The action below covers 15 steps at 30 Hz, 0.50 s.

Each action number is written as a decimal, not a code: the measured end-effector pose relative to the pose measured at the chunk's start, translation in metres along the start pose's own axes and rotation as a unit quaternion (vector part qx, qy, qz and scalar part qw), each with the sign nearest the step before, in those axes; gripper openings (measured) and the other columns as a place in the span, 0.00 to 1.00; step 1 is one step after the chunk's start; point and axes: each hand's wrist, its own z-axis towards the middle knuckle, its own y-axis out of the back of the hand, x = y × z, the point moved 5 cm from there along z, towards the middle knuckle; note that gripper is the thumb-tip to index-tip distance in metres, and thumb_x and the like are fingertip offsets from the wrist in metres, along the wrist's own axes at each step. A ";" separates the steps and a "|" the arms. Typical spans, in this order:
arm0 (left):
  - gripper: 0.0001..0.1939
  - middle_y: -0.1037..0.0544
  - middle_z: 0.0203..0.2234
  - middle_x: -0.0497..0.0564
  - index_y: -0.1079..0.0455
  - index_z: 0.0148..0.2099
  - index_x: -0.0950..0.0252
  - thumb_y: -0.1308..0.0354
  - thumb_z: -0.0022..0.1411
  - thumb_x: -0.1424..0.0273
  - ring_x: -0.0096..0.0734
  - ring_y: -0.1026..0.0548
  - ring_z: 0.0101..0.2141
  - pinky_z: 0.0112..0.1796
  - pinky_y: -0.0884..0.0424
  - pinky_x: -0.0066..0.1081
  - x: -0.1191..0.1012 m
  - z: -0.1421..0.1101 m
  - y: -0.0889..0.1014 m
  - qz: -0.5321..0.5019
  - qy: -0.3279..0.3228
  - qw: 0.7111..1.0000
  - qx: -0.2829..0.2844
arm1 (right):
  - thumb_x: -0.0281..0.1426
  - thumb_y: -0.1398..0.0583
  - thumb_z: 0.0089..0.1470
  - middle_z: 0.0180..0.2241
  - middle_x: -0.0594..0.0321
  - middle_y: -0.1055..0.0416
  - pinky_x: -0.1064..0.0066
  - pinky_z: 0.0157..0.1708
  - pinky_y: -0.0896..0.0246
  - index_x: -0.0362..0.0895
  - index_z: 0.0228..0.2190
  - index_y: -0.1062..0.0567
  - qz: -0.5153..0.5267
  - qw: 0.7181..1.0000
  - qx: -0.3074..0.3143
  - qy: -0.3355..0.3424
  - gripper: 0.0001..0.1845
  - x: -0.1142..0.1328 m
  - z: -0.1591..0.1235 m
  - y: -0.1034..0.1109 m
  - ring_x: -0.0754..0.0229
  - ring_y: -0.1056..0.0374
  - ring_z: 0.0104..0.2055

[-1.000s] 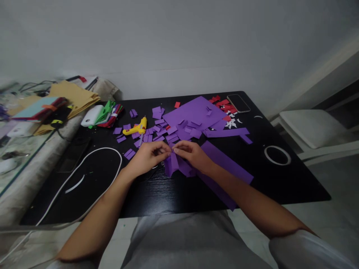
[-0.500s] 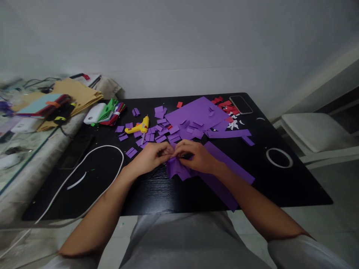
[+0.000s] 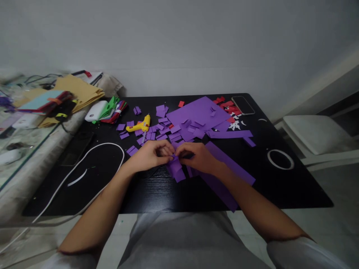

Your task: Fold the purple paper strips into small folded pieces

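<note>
- The left hand (image 3: 151, 155) pinches the upper end of a folded purple paper piece (image 3: 176, 170) between thumb and fingertips.
- The right hand (image 3: 196, 157) pinches the same end from the other side, its fingertips just beside the left's.
- That piece is above the near middle of the black table (image 3: 280, 190), its free end pointing toward the person.
- A long purple sheet (image 3: 230, 164) lies partly under the right forearm.
- Beyond the hands, many small folded purple papers (image 3: 151, 136) surround 1 yellow hot-glue gun (image 3: 140, 126), and some lie on a large purple sheet (image 3: 193, 108).
- Red paper scraps (image 3: 231, 108) and white paper scraps (image 3: 235, 126) lie near 1 smartphone (image 3: 243, 105).
- A white band holds a bundle of green, red and purple paper (image 3: 112, 110), beside a white object (image 3: 95, 111).
- On the left-hand glass surface, an orange band holds a stack topped by a light-blue sheet (image 3: 42, 100); the brown papers (image 3: 84, 91) behind may be envelopes, but blur hides any contents.
- A looped white cable (image 3: 106, 144) encloses 1 curved white strip (image 3: 77, 178).
</note>
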 end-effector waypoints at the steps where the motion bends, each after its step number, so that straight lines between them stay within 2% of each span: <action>1: 0.09 0.21 0.27 0.46 0.26 0.41 0.66 0.35 0.57 0.70 0.25 0.24 0.28 0.33 0.28 0.24 0.001 0.000 0.000 0.002 0.004 1.000 -0.002 | 0.24 0.34 0.53 0.36 0.63 0.22 0.70 0.41 0.28 0.44 0.35 0.22 0.000 1.000 0.003 -0.001 0.06 0.000 0.000 0.000 0.62 0.24 0.36; 11: 0.07 0.18 0.28 0.50 0.23 0.39 0.66 0.36 0.61 0.67 0.30 0.20 0.30 0.34 0.27 0.27 0.003 0.001 0.002 0.027 -0.011 1.000 -0.004 | 0.30 0.30 0.53 0.33 0.63 0.22 0.69 0.40 0.30 0.44 0.34 0.21 -0.033 0.999 -0.006 0.036 0.07 0.002 -0.001 -0.001 0.61 0.25 0.35; 15: 0.07 0.18 0.29 0.49 0.23 0.40 0.65 0.36 0.61 0.67 0.30 0.20 0.31 0.34 0.27 0.27 0.001 0.001 0.001 0.038 -0.015 0.999 0.008 | 0.27 0.31 0.53 0.34 0.63 0.22 0.68 0.41 0.30 0.45 0.35 0.21 -0.038 0.998 0.007 0.044 0.05 0.002 -0.001 -0.002 0.60 0.26 0.36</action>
